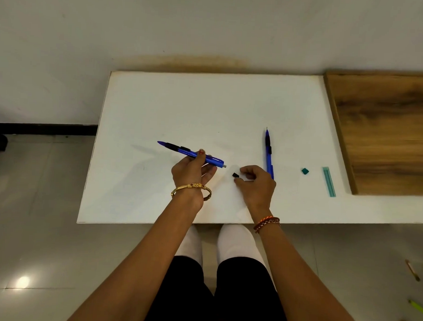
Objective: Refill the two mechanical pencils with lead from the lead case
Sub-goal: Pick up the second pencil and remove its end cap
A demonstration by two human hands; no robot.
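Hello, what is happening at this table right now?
A person is refilling mechanical pencils. The left hand holds one blue pencil above the white table, its back end uncapped. The right hand pinches a small black cap just beside that end. The second blue pencil lies on the table by the right hand. Further right lie a small teal lid and the teal lead case.

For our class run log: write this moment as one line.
left hand: holds blue pencil | right hand: pinches black cap | lead case: on table
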